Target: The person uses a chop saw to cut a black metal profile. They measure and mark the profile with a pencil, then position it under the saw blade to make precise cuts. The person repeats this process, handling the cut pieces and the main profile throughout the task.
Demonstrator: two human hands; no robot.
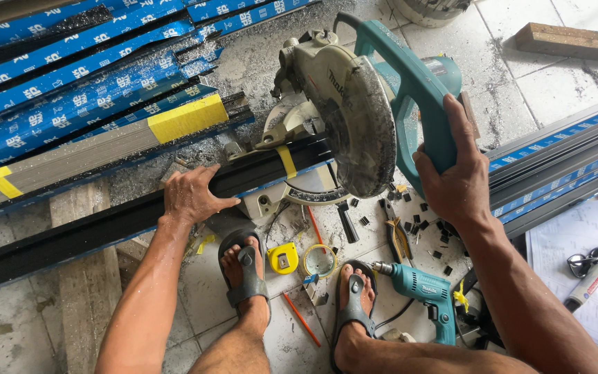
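**Person at a miter saw with a dark metal bar on a tiled floor**

Seen from above, a person crouches on the floor [555, 76] in sandals. The right hand [455, 173] is clenched around the teal handle of a miter saw [361, 104], whose round blade guard sits just left of that hand. The left hand [192, 197] presses palm down, fingers spread, on a long dark metal bar [105, 225] that runs from far left of this hand rightward under the saw blade. A strip of yellow tape wraps the bar near the blade. Beyond the left hand lie stacked bars in blue wrapping [70, 90]. Below the hands, near the feet, sit a yellow tape measure [283, 258], a roll of tape [320, 261] and a teal electric drill [423, 291]. Small black offcuts lie scattered under the right hand.
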